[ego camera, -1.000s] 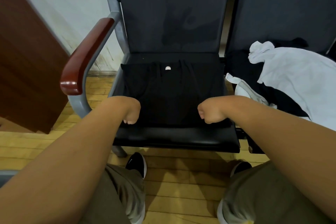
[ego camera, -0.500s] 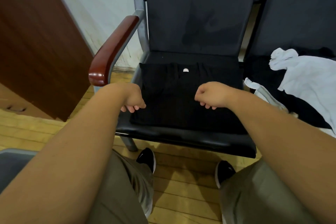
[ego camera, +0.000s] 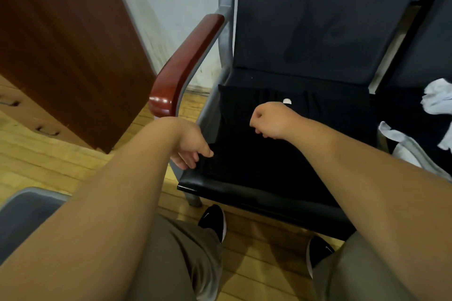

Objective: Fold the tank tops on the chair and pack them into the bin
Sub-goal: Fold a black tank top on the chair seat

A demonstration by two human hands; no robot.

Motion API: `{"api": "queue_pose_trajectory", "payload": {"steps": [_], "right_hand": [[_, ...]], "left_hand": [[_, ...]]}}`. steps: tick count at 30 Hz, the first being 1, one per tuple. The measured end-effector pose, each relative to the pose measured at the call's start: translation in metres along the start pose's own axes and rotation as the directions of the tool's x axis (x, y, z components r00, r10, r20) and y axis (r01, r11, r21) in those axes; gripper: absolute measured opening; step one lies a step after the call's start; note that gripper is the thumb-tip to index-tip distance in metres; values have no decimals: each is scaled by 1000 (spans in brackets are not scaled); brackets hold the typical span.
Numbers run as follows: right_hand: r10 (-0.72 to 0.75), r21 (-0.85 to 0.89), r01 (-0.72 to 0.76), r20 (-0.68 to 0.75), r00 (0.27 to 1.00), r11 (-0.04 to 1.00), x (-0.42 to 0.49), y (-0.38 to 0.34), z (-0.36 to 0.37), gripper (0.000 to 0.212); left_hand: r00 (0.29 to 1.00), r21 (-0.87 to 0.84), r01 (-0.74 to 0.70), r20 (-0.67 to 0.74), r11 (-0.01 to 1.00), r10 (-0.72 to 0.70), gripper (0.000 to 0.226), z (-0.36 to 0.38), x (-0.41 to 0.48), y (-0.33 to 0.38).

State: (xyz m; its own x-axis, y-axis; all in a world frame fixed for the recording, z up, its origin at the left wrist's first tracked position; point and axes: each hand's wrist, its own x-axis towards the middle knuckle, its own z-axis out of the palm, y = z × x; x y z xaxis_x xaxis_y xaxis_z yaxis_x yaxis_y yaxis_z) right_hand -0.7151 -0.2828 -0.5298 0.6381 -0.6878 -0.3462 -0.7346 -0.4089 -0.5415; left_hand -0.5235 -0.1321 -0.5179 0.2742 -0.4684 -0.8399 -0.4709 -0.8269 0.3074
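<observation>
One black tank top point(ego camera: 305, 134) is being carried flat on the seat of one black padded chair point(ego camera: 305, 19) with a grey metal frame, in the middle right of the frame. One small white label point(ego camera: 287, 101) is being shown at the garment's far edge.

The garment's near left corner is being pinched by the left hand point(ego camera: 189, 144) at the centre of the frame. The thumb is being pressed on top of the cloth and the fingers point(ego camera: 182, 164) are being curled beneath it.

The right hand point(ego camera: 269, 120) is being held over the middle of the garment, just below the label. Its fingers point(ego camera: 256, 131) are being kept curled tightly into the palm. Whether any cloth is being gripped inside them cannot be told, as the black fabric is being lost against the black seat.

One glossy red-brown wooden armrest point(ego camera: 186, 68) is being carried on the chair's left side, just above the left hand. One grey plastic bin point(ego camera: 27, 205) is being shown only in part at the lower left, partly covered by the left forearm.

A second dark chair point(ego camera: 428, 44) is being cut off by the right edge. Crumpled white cloth point(ego camera: 437, 98) is being carried on its seat in two visible patches; whether these are one garment or two cannot be told.

One brown wooden cabinet point(ego camera: 61, 32) is filling the upper left, and two dark drawer handles point(ego camera: 47, 131) are being shown below it. Two black shoes point(ego camera: 212, 222) are being rested on the yellow wooden plank floor point(ego camera: 36, 154) along the bottom of the frame.
</observation>
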Motion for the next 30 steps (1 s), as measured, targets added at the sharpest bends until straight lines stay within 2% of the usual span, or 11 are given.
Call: {"api": "queue_pose_trajectory", "payload": {"steps": [4,7,10,14,18,20,23,26,28,29,30], "right_hand": [[-51,-92,41,-101,994,995,27,-21,3,23],[-99,-123,90,-68,993,988,50,-40,9,22],[-159,-231,145,-43,986,962,75,-58,16,28],[-57,-350,52,-5,998,935,104,-60,34,45],[-127,-403,74,-108,986,912,120,-54,45,44],[-92,-324,35,-160,983,945,126,-57,44,40],[33,-38,-44,-249,968,998,132,-62,39,31],[101,192,-36,-336,937,981,128,-59,28,30],[109,258,-6,-387,916,966,123,-53,17,12],[104,284,19,-412,905,959,119,-51,12,10],[107,322,42,-431,896,946,116,-47,8,19]], "left_hand": [[1000,40,19,4,999,-19,37,1,5,1],[1000,53,-5,-26,999,6,33,3,4,6],[999,45,-10,-34,999,12,33,4,6,8],[1000,112,3,-11,994,-2,35,4,16,12],[1000,164,21,-14,986,-19,36,6,26,15],[1000,161,5,-17,987,-3,30,5,27,14],[997,63,-63,-42,996,65,18,2,23,13],[996,-50,-85,-32,995,84,18,3,15,16],[996,-85,-93,-22,992,92,23,5,10,19],[995,-88,-97,-22,991,96,26,6,7,21],[995,-87,-102,-22,991,101,28,8,4,23]]}}
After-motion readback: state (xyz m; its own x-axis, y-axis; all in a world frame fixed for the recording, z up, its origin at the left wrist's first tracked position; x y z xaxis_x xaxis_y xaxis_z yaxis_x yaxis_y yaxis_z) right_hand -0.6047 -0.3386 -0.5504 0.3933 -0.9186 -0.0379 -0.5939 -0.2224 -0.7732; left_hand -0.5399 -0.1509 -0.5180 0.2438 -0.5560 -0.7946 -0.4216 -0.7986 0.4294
